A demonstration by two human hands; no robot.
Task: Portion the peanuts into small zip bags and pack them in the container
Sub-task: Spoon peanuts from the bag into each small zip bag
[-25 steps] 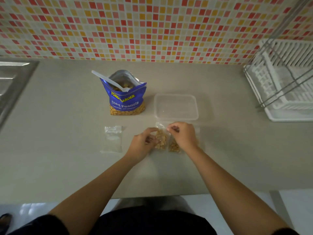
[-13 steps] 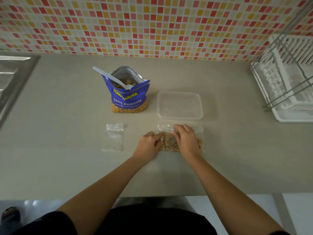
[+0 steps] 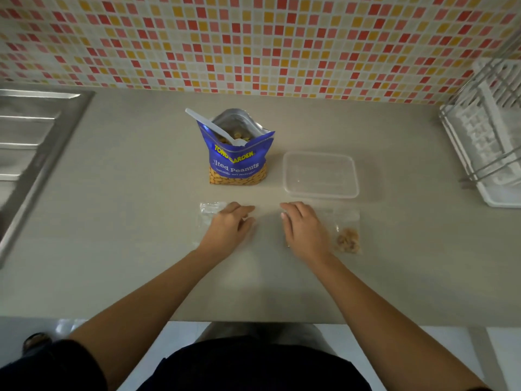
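The person's hands are lying well apart on the table point(image 3: 135, 227), neither one clamped on anything. The left hand point(image 3: 228, 228) is resting with relaxed, slightly spread fingers over the empty zip bag point(image 3: 210, 210). The right hand point(image 3: 304, 228) is lying flat with straight fingers just beside the filled zip bag point(image 3: 348, 239). Some clear plastic is showing under its palm, and I cannot tell whether that belongs to the same bag. The step in hand appears to be taking up the next empty bag for filling. To do it well, the left fingers should be pinching one lip of the bag while the right is parting the other, so the mouth is gaping wide before any scooping begins. The peanut pouch point(image 3: 238, 156) is standing upright and open behind the left hand, with the white spoon point(image 3: 207, 126) leaning in its mouth. The container point(image 3: 320, 174) is sitting lidless beside the pouch, nothing in it that I can make out. The filled bag is lying just in front of it, not yet packed. A sink point(image 3: 31, 142) is lying to the far left and a dish rack point(image 3: 485, 148) to the far right, both well apart from the work. The tall, light pouch is the one hazard: a careless reach could be tipping it.
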